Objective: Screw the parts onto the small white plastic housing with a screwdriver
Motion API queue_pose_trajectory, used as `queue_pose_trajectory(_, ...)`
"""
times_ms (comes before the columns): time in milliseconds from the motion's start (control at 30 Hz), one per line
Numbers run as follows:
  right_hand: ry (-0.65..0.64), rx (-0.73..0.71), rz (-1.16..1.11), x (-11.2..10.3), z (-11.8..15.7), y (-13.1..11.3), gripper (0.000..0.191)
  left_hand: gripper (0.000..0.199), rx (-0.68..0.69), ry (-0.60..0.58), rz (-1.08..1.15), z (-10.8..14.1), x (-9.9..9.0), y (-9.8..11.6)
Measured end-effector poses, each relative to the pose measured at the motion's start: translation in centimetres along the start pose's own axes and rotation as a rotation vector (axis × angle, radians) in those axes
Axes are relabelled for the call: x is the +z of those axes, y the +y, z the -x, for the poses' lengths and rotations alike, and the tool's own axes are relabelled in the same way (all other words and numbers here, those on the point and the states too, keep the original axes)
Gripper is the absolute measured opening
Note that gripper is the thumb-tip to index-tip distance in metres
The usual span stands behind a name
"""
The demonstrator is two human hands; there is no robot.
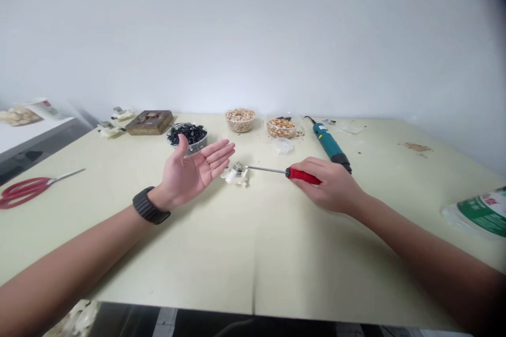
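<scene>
My right hand [334,184] grips a screwdriver [292,172] by its red handle. The metal shaft runs left, and its tip rests against a small white plastic part with a metal piece [236,174] lying on the pale table [253,253]. My left hand [195,168] hovers palm up just left of that part, fingers spread, holding nothing. A black band sits on my left wrist [149,205].
At the back stand a dish of black pieces [188,136], two bowls of tan bits [240,119] [281,127], a clear lid [283,145], a teal power tool [330,145] and a brown block [150,121]. Red scissors [27,187] lie far left, a green-labelled bottle [480,213] far right.
</scene>
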State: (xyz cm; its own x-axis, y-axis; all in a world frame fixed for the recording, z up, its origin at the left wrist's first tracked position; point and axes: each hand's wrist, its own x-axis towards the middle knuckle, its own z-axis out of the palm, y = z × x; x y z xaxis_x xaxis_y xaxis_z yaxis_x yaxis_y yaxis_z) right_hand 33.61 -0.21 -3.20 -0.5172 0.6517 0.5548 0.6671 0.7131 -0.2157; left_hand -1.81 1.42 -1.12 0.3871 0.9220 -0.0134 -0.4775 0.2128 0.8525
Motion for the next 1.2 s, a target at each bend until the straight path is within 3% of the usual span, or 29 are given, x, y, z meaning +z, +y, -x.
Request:
queue_pose_trajectory(267,0.003,-0.002,-0.006,0.0,0.0,0.0,0.014,0.07,-0.002,-0.004,0.004,-0.4,-0.4,0.2)
queue_pose_trajectory(467,-0.004,0.008,-0.013,0.0,0.0,0.0,0.015,0.027,0.026,0.131,-0.082,-0.5,-0.7,0.2)
queue_pose_trajectory(533,-0.008,0.013,-0.018,0.1,0.0,0.0,0.015,0.034,0.04,0.197,-0.175,-0.3,-0.8,0.4)
queue_pose_trajectory(600,-0.009,0.014,-0.019,0.1,0.0,0.0,0.015,0.063,0.108,0.256,-0.255,-0.2,-0.8,0.9)
queue_pose_trajectory(667,-0.008,0.012,-0.021,0.1,0.0,0.0,0.015,0.077,0.228,0.299,-0.29,0.0,-0.5,1.6)
queue_pose_trajectory(733,-0.007,0.008,-0.019,0.1,0.0,-0.1,0.015,0.066,0.324,0.276,-0.278,0.0,-0.2,2.2)
queue_pose_trajectory(800,-0.004,0.004,-0.014,0.0,-0.1,-0.2,0.015,0.038,0.336,0.216,-0.255,0.1,0.1,2.3)
queue_pose_trajectory(900,-0.002,0.006,-0.014,0.0,-0.1,-0.3,0.015,0.053,0.242,0.162,-0.226,0.1,0.2,1.7)
queue_pose_trajectory(1200,0.025,-0.007,-0.037,0.2,0.0,-1.0,0.015,0.051,0.099,0.131,-0.216,0.6,0.1,-0.1)
